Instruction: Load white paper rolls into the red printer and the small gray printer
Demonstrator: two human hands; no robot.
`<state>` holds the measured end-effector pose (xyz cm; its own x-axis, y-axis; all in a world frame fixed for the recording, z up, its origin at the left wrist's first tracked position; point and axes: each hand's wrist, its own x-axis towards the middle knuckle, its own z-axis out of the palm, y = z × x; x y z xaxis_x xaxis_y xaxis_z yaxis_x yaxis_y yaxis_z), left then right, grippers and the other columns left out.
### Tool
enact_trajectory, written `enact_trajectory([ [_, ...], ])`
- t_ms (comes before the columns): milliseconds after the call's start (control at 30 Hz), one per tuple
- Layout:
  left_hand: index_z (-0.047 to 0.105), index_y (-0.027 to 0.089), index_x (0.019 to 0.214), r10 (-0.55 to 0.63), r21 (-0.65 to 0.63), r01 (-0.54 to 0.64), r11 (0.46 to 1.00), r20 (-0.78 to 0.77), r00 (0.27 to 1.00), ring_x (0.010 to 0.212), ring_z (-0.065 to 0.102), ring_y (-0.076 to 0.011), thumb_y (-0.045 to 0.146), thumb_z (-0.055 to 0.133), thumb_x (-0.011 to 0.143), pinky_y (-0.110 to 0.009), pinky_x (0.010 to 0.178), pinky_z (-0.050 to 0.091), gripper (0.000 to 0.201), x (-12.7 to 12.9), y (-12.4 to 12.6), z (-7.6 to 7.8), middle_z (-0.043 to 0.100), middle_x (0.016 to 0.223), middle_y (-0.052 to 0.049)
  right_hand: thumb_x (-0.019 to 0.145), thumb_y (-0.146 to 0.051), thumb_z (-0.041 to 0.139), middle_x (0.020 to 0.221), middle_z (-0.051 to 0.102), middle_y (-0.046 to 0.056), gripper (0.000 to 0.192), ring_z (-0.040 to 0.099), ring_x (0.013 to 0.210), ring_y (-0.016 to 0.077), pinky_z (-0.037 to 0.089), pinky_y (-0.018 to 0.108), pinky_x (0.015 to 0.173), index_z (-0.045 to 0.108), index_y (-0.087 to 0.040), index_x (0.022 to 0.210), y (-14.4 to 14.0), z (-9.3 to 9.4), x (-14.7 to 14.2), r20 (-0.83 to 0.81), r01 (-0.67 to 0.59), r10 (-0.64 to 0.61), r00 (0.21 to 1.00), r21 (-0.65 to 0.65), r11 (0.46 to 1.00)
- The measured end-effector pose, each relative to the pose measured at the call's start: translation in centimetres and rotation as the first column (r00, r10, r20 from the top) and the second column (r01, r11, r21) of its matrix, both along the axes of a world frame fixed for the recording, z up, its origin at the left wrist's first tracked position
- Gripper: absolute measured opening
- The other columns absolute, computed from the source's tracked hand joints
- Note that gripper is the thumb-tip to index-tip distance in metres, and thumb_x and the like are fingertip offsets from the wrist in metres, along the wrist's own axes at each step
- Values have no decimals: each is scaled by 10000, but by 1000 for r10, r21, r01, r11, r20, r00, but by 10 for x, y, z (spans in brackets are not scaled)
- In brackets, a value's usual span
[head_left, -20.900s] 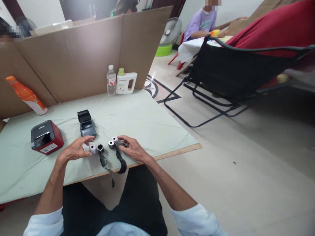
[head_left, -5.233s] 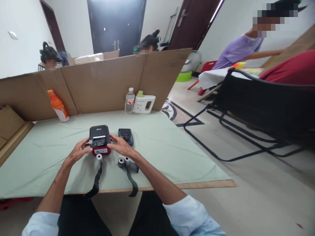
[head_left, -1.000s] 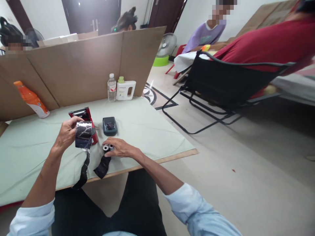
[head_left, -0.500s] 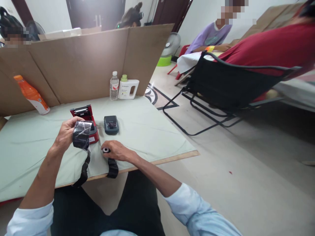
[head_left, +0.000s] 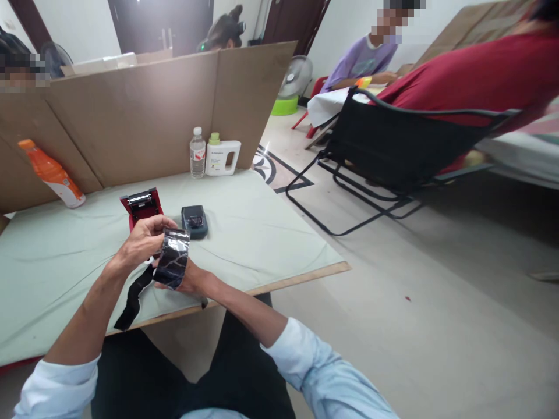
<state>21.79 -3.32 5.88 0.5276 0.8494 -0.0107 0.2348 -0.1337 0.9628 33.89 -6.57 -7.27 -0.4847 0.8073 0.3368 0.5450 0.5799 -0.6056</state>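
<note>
Over the desk (head_left: 257, 233), left of the frame's centre and just below an open red device (head_left: 142, 202), the left hand (head_left: 146, 240) grips a glossy dark strip (head_left: 173, 260) partly hiding the right hand (head_left: 191, 276), whose hold cannot be told.

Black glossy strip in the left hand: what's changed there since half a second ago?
The left hand has carried the black strip rightward, in front of the right hand, which has moved left. Whether the right hand still grips its roll is hidden. The red box stays open; the dark device, orange bottle, water bottle and white jug haven't moved.
</note>
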Motion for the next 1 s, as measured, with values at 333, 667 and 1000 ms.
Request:
enact_trajectory([
  [333,753,169,911,38,429,168,887,-431,901,672,620,-151,191,581,808,-248,646,487,202,29,8,-18,690,735,-4,821,-322,716,1307,618,121,579,674,1004,235,557,324,701,503,-236,1352,-55,8,65,-467,478,-496,732,-167,863],
  [667,734,194,1070,-54,301,599,742,-864,501,1011,680,-253,132,584,864,-319,842,527,263,46,0,-61,713,1062,-103,1014,-255,525,921,674,62,137,649,861,194,532,319,760,649,-199,1008,-97,-23,76,-560,564,-503,659,-75,823],
  [1000,689,210,1291,-102,350,509,786,-739,666,1087,693,-262,248,680,876,-352,937,537,417,22,-3,-52,728,1234,-101,943,-217,624,1037,725,88,159,693,970,228,581,355,808,679,-209,1092,-134,-26,96,-511,512,-446,735,-14,859],
])
